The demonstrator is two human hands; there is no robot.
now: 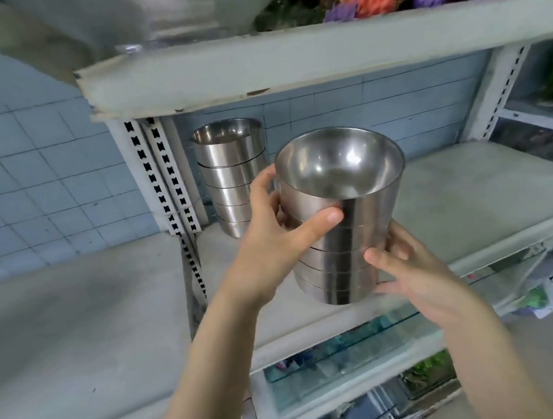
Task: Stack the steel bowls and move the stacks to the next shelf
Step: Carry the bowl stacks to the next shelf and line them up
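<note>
Steel bowl stack held upright in air over front of right shelf board. Left hand wrapped round upper side, thumb across front; right hand cupping base, fingers curled on lower wall. Second stack sits behind-left, by slotted upright. Neighbour shelf lies left past that post, so prob swing leftward, mind post.

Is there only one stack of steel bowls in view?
No: left hand and right hand hold one stack of shiny steel bowls; a second steel bowl stack stands behind on the grey shelf.
</note>
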